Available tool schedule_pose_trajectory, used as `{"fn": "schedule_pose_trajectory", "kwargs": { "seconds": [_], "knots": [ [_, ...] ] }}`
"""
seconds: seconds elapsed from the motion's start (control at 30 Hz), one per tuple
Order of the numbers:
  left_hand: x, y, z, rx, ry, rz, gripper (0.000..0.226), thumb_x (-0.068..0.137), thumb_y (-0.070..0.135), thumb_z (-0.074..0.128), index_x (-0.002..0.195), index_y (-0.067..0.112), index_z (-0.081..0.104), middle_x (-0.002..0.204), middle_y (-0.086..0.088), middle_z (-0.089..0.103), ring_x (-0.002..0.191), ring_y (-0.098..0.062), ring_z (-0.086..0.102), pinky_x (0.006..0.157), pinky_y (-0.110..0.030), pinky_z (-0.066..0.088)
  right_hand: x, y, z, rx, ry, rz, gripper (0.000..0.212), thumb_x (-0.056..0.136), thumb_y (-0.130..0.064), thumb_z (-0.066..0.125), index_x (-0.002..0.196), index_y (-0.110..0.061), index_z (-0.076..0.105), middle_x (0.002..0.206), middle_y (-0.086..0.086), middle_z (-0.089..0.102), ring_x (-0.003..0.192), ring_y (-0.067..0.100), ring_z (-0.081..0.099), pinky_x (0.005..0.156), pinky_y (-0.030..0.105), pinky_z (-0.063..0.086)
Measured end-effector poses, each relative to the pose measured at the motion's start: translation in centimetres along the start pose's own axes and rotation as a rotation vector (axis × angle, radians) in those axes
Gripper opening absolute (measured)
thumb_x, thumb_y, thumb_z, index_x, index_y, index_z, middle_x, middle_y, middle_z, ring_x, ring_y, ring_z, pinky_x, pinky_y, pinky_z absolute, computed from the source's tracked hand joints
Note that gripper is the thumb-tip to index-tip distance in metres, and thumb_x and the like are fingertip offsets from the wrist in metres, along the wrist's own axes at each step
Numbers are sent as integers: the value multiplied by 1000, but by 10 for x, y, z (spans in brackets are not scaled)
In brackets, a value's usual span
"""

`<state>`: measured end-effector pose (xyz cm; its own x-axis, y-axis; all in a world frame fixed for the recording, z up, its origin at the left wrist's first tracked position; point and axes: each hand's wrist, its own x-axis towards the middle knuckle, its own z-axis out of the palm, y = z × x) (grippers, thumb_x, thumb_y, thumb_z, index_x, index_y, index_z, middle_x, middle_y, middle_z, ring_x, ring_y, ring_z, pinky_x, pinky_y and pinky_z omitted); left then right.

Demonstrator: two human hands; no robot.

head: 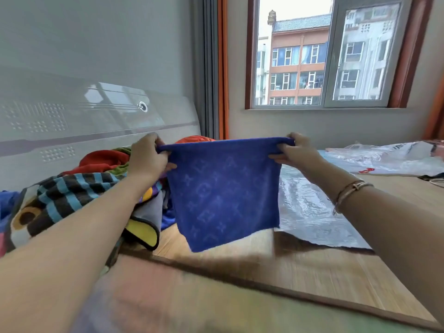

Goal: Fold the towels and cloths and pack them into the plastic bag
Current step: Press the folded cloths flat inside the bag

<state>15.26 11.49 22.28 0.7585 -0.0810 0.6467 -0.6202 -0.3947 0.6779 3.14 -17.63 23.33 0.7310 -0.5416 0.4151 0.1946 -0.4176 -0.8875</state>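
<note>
A blue patterned towel [223, 193] hangs in the air in front of me, held by its top edge. My left hand [149, 157] pinches its top left corner and my right hand [296, 150] pinches its top right corner. The towel's lower edge swings just above the bamboo mat [312, 267]. A clear plastic bag [310, 212] lies flat on the mat, right of the towel and under my right forearm. A heap of unfolded cloths [79, 191], striped, red, green and orange, lies to the left behind my left arm.
More crumpled plastic bags [389, 159] lie at the far right of the bed. A grey headboard [72, 121] runs along the left. A window [319, 54] and curtains [211, 68] are behind. A soft patterned cover [168, 301] lies at the near edge.
</note>
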Motion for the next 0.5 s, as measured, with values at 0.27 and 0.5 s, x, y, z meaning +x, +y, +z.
{"fn": "schedule_pose_trajectory", "kwargs": {
  "seconds": [0.27,0.5],
  "knots": [
    [-53,-24,-18,-7,-102,63,18,85,1,64,79,11,50,69,1,57,64,-17,55,55,-15,39,-58,31,-13,-76,-120,-52,16,91,3,57,83,-10,52,85,13,59,81,22,64,79,31,55],
    [-147,-90,-24,-57,-570,-139,16,89,4,61,82,8,48,69,-4,54,64,-15,47,58,-23,37,-141,100,-23,-447,-399,38,17,85,-2,65,71,-7,57,62,4,47,61,13,42,57,26,30]
  ]
}}
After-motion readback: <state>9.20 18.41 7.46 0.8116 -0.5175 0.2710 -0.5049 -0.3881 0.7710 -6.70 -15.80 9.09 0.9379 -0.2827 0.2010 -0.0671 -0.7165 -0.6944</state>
